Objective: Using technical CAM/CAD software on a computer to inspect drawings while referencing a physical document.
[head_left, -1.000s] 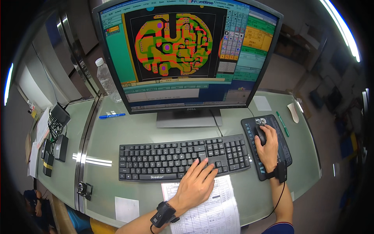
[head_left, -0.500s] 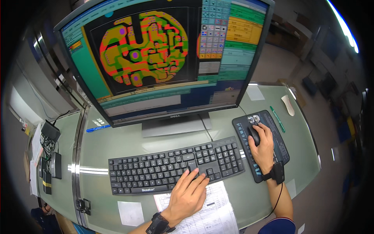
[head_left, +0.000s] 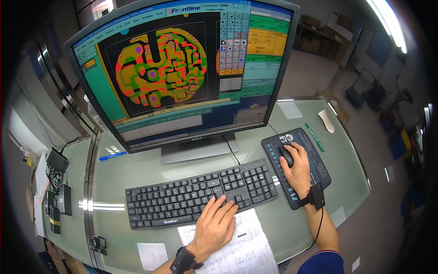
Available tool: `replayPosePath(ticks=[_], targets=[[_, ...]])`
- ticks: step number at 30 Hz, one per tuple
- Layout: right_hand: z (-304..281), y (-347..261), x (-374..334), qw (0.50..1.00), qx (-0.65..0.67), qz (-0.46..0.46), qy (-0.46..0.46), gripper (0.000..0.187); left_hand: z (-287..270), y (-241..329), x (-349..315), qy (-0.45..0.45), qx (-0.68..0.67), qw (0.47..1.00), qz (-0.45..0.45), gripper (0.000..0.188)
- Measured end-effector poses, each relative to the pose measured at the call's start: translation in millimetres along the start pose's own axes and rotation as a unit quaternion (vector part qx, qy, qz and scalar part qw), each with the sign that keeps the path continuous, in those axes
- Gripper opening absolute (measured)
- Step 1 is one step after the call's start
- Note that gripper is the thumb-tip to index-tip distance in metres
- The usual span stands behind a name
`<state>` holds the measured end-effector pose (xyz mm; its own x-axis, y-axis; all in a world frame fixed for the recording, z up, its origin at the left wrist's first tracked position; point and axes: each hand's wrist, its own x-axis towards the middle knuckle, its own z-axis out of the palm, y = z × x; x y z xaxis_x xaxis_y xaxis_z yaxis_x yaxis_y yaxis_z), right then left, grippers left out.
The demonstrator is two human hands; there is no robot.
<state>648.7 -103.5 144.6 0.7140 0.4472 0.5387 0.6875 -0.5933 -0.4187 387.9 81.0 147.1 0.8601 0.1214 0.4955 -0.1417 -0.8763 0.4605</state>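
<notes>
My right hand (head_left: 297, 168) rests curved over a black computer mouse (head_left: 286, 156), which sits on a dark printed mouse pad (head_left: 321, 170). My left hand (head_left: 214, 227) lies with fingers stretched out, fingertips on the lower right part of a black keyboard (head_left: 157, 204), near the arrow keys. Its palm is above printed paper sheets (head_left: 251, 246) that stick out from under the keyboard's front edge. Behind the keyboard stands a monitor (head_left: 292, 50) showing a round circuit board layout in green, red and olive, with tool icons and coloured panels at its right.
A blue pen (head_left: 112, 156) lies left of the monitor stand (head_left: 196, 151). Right of the mouse pad are a green pen (head_left: 315, 137) and a white curved object (head_left: 325, 121). Black adapters with cables (head_left: 57, 171) sit at the far left. A small camera-like device (head_left: 97, 245) is near the front-left edge.
The view has shifted and tilted a little, so more of the monitor's top edge shows. Both hands keep their places on the keyboard and the mouse, and the screen's layout looks the same.
</notes>
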Motion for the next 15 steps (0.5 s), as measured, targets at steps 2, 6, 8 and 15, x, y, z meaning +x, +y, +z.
replayPosePath(ticks=[2,6,8,15], targets=[[0.1,-0.3,0.3,1.000,0.002,-0.002,0.000,0.038,0.0,-0.2,-0.2,0.005,0.000,1.000,0.001,0.033],[0.9,-0.9,0.1,1.000,0.000,-0.005,0.000,0.038,0.5,-1.5,-1.3,0.008,0.005,1.000,0.007,0.032],[0.7,-0.9,-0.2,1.000,-0.002,-0.006,-0.002,0.038,1.3,-2.3,-1.8,0.011,0.003,1.000,0.008,0.032],[0.4,-1.2,-1.0,1.000,-0.004,-0.002,0.000,0.038,2.3,-2.7,-3.0,0.019,-0.001,1.000,0.015,0.031]])
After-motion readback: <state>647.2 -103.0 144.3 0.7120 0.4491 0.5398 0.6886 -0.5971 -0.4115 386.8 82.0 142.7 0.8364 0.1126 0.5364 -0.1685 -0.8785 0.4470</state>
